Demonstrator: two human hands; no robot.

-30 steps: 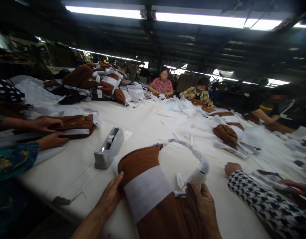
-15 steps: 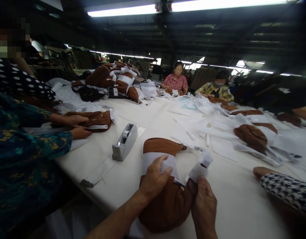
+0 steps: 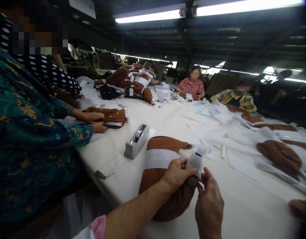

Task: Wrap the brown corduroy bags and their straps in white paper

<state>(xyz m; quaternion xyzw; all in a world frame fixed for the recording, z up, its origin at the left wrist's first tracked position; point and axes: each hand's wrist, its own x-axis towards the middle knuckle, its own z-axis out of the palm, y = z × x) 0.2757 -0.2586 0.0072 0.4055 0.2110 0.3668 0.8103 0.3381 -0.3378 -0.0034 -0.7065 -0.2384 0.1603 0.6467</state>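
Note:
A brown fabric bag [image 3: 165, 194] with a white paper band [image 3: 159, 158] round it lies on the white table [image 3: 227, 212] in front of me. My left hand [image 3: 176, 174] rests on the bag and pinches the white-wrapped handle end [image 3: 195, 162]. My right hand [image 3: 209, 204] is closed beside it, thumb and fingertips touching the same wrapped end from the right.
A grey tape dispenser [image 3: 137, 141] stands left of the bag. A person in a teal sleeve [image 3: 43, 132] at my left presses a brown bag [image 3: 110, 116]. Stacked wrapped bags [image 3: 133, 81] are far back, loose white paper and a brown bag [image 3: 279, 156] at right. Other workers sit across.
The view has swung left. The wrapped strap has been folded down onto the bag, and my left hand moved from the bag's side onto the wrapped end beside my right hand.

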